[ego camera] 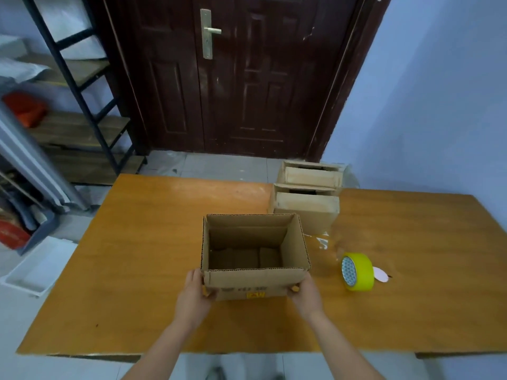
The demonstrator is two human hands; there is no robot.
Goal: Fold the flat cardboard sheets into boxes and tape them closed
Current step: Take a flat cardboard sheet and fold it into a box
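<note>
You had the open box upright at table centre, near wall w/ both hands: left hand and right hand each gripping a lower corner, fingers curled on it. Tape roll lay just right of the box, nearer your right hand, so prob. that one reaches.

Both hands, left and right, grip open box on table; tape roll right.
</note>
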